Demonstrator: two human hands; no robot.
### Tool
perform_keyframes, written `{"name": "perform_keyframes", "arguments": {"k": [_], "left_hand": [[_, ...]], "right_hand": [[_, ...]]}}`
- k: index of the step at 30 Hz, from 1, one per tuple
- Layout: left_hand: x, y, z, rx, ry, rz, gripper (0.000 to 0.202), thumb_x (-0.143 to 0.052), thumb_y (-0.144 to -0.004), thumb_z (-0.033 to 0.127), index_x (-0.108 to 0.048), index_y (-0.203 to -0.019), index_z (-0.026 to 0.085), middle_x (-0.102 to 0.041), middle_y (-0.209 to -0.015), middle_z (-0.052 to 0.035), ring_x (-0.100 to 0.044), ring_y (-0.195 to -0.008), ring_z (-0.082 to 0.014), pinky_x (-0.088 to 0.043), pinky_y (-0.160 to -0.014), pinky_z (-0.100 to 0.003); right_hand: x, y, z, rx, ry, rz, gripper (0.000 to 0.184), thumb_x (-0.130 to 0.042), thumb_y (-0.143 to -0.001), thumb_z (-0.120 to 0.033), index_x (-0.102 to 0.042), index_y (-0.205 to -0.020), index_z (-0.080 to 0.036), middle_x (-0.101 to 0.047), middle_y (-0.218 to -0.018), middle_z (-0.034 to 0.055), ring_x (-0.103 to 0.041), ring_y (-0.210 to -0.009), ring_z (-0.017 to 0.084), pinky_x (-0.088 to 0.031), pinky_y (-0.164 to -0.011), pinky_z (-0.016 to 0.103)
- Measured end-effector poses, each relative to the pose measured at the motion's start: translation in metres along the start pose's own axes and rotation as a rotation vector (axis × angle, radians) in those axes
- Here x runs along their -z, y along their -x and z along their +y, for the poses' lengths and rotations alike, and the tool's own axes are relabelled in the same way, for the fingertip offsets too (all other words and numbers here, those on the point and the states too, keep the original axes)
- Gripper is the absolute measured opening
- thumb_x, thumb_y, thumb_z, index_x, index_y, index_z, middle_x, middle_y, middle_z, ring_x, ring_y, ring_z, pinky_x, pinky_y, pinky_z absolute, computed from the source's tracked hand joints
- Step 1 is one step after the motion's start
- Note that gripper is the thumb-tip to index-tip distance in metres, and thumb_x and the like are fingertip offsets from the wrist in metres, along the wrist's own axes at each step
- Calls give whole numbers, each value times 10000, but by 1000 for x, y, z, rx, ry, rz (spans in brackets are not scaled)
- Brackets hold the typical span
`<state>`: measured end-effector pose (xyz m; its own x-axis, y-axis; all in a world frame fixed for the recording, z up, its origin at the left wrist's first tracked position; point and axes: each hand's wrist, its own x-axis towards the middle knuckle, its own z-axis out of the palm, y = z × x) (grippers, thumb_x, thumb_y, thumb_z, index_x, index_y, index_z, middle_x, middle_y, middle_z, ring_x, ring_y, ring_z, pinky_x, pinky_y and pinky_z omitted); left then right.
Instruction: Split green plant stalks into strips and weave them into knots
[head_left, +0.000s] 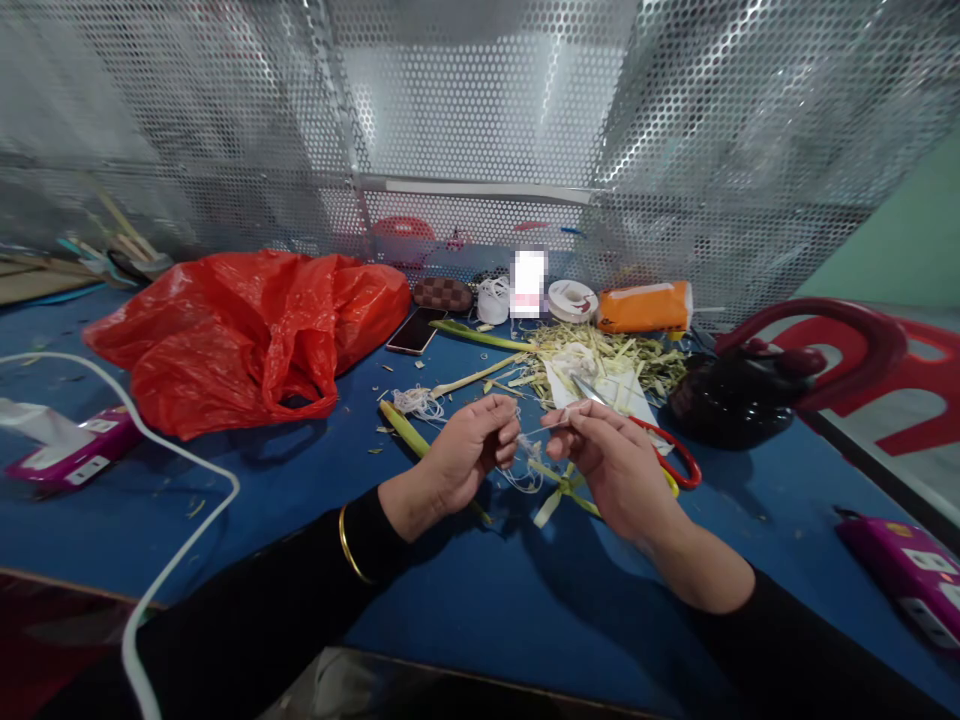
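My left hand [466, 452] is closed, thumb against curled fingers, on one part of a thin white thread [531, 432]. The thread runs across to my right hand [619, 460], where thumb and forefinger pinch it. Loose loops of thread hang between the hands. Just below them a piece of knotted green plant strips [564, 487] lies on the blue table [465, 610]. Scissors with red handles [688, 468] lie partly behind my right hand. Left of my left hand are a green stalk [405, 430] and a tangle of white thread [418, 402].
Shredded plant strips [637, 360] lie heaped at the back. A red plastic bag [247, 340] fills the left side, near a phone [415, 332]. A white cable [187, 465] crosses at left. At right stand a dark pot with a red handle [739, 400] and a purple pack [911, 570].
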<state>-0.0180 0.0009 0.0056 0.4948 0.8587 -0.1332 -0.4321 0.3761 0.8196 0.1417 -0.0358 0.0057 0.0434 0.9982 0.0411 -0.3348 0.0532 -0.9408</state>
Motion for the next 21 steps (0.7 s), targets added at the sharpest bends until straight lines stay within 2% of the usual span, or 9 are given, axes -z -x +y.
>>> {"name": "perform_keyframes", "arguments": {"k": [4,6,8,9,11,13,15,21], "left_hand": [[2,-1,-1,-59,-248,172,260,-625,-815,388,-536,-687,179,-298,-413,105,-240,-356,-42,-226,-393,-186],[3,-1,-2,-166,-446,298,236,-648,-795,399,-646,-774,163,-436,-451,70,-256,-366,-46,-207,-384,-199],[3,0,-1,-320,-600,388,245,-711,-741,349,-709,-916,178,-654,-710,-1,-317,-409,-42,-237,-393,-207],[2,1,-1,-383,-643,397,275,-732,-720,323,-720,-963,195,-695,-877,-25,-343,-432,-39,-260,-402,-210],[0,3,-2,-424,-664,337,269,-746,-704,305,-738,-954,205,-695,-1024,-38,-370,-455,-36,-288,-415,-214],[-2,4,-3,-373,-624,238,209,-743,-707,307,-745,-876,184,-701,-925,-32,-385,-455,-40,-297,-421,-212],[-4,4,-5,-322,-562,186,191,-744,-709,317,-734,-825,165,-675,-777,-15,-399,-458,-47,-306,-431,-205],[-4,4,-5,-279,-440,174,173,-700,-753,308,-652,-760,142,-576,-626,33,-429,-462,-43,-333,-452,-183]], "right_hand": [[1,-1,1,-9,-5,-25,119,-651,-824,-273,-684,-755,-182,-688,-842,32,-584,-597,105,-474,-597,241],[1,-2,2,9,30,-30,130,-652,-833,-285,-691,-762,-184,-678,-790,28,-572,-603,107,-461,-593,237],[1,-2,3,29,58,-17,125,-665,-829,-294,-687,-760,-192,-663,-735,13,-560,-600,105,-449,-592,236],[0,-2,4,36,68,-10,122,-674,-824,-299,-683,-760,-196,-655,-716,4,-556,-596,104,-444,-593,236],[-1,-1,5,45,100,-7,128,-682,-820,-311,-675,-760,-198,-633,-679,-11,-547,-587,103,-439,-597,241],[-2,0,5,58,155,-12,150,-676,-824,-325,-667,-756,-191,-606,-643,-20,-535,-582,105,-437,-602,246],[-4,1,4,73,230,-14,181,-665,-826,-343,-654,-740,-185,-588,-608,-22,-527,-577,113,-435,-599,255],[-8,4,2,69,380,-33,201,-666,-798,-360,-628,-707,-185,-589,-564,-22,-547,-551,124,-451,-592,272]]}}
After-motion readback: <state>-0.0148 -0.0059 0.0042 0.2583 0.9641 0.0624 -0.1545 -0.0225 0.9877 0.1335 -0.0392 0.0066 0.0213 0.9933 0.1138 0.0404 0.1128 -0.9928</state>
